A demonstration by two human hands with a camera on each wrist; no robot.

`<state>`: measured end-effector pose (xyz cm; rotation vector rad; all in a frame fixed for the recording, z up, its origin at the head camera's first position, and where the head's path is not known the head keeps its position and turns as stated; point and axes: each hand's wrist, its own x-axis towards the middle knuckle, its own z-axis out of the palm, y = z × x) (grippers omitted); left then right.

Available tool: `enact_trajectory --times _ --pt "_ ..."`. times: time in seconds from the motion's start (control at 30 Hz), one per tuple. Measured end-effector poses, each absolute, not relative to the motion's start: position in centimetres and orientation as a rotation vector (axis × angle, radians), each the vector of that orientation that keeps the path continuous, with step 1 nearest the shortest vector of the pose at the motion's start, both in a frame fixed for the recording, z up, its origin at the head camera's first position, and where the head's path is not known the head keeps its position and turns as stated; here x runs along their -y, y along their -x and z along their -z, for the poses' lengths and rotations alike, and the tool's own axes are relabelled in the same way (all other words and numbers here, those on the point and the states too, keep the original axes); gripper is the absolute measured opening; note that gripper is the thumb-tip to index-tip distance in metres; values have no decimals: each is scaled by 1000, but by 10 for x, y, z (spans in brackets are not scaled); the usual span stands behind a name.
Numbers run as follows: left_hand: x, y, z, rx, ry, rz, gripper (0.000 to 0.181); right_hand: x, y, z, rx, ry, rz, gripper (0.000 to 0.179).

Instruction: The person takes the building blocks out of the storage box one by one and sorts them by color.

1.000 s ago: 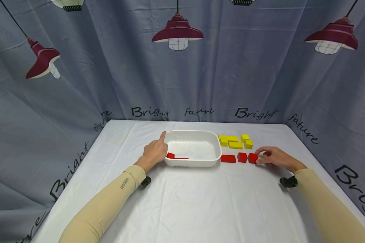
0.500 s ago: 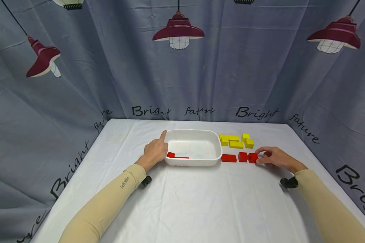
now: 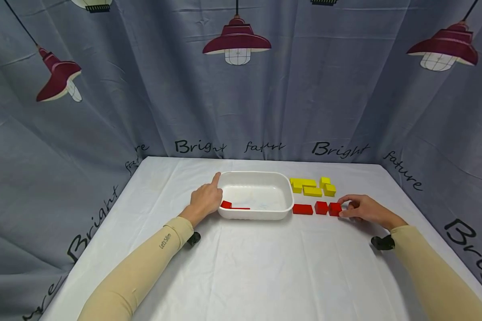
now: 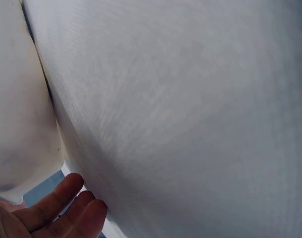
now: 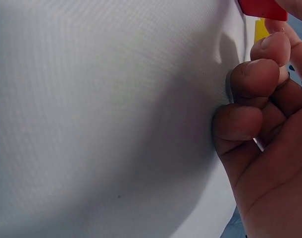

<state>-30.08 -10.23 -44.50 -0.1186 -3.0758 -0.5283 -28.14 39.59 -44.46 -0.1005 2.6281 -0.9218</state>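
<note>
A white rectangular tray (image 3: 255, 214) stands mid-table, with a small red block (image 3: 226, 204) and a thin red strip (image 3: 240, 208) inside at its near left. My left hand (image 3: 206, 199) rests against the tray's left end, index finger stretched along the rim; its thumb is hidden. In the left wrist view several fingers (image 4: 67, 208) lie loosely beside the tray's wall (image 4: 22, 109). To the right, my right hand (image 3: 363, 208) pinches a red cube (image 3: 334, 209) between thumb and index finger, down at the table. Its other fingers (image 5: 255, 79) are curled against the cloth.
Left of the held cube, another red cube (image 3: 321, 207) and a longer red block (image 3: 303, 209) form a row. Behind them are several yellow blocks (image 3: 312, 191), just right of the tray. A grey curtain (image 3: 241, 111) hangs behind the white-covered table (image 3: 257, 267).
Both hands keep their places, and the blocks and tray have not moved. Only a slight shift of the head view shows.
</note>
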Motion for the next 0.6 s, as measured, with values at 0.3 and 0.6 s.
enact_trajectory --times 0.3,0.6 --pt "103 302 447 3075 116 534 60 -394 285 438 -2651 144 915 62" --pt "103 302 446 3061 129 531 60 -380 290 418 -2702 217 853 61"
